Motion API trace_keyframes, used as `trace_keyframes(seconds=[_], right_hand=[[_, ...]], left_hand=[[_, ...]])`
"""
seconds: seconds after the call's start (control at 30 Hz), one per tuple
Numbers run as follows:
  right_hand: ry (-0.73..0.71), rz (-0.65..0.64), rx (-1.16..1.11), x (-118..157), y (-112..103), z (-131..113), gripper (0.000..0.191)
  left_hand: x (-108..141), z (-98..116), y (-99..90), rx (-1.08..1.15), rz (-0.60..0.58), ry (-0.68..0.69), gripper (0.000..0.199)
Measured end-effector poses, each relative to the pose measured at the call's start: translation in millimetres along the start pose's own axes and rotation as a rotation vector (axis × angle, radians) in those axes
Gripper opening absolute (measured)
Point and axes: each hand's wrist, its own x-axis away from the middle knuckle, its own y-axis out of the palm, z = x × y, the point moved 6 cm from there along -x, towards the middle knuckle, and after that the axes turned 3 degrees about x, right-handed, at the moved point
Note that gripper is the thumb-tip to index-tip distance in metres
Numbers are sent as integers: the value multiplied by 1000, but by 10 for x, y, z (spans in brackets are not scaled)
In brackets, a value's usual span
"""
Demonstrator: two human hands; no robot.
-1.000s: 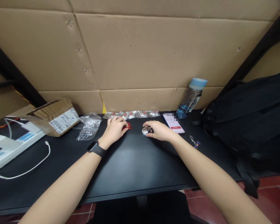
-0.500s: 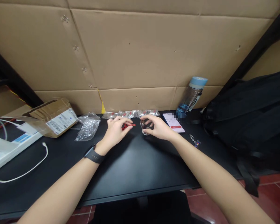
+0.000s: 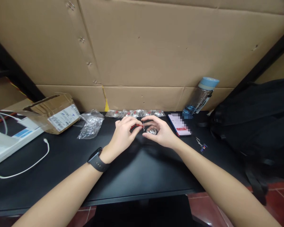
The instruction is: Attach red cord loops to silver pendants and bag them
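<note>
Right hand [image 3: 163,133] grips a probably light, stiff disc [image 3: 144,126] by its best hold, the twelve-and-six-o'clock rim; left hand [image 3: 125,133] pinches soft-looking red cord [image 3: 134,126] at nine.

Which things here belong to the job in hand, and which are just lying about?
Likely in the job:
red cord, in left hand
thin piece, in right hand
silver round piece beside it
probably small clear packets behind

Apparently lying about:
phone
bottle
keychain
backpack
cardboard box
power strip

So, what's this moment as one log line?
left hand: holds red piece; right hand: holds thin piece; by right hand: shiny round part; behind: packets
</note>
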Motion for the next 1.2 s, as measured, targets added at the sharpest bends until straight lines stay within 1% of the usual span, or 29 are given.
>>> trace_keyframes(seconds=[0.13,0.33,0.53,0.7,0.9,1.0,1.07,1.2], right_hand=[[5,4,-76,0,19,9,51],[39,18,-229,-7,8,40,52],[40,14,-214,-11,-21,36,49],[28,11,-211,-11,-37,19,49],[24,3,-208,-13,-35,11,48],[37,-1,-215,-14,-31,19,48],[38,-1,-223,-13,-28,20,49],[39,-3,-240,-9,-20,15,49]], left_hand=[[9,-13,-15,25,59,-6,12],[18,46,-20,-76,23,-5,12],[34,104,-63,-116,38,35,15],[22,144,-107,-70,70,29,10],[20,89,-100,-81,64,4,11],[25,46,-103,-102,85,6,7],[29,39,-101,-100,94,37,9],[35,70,-98,-135,69,148,11]])
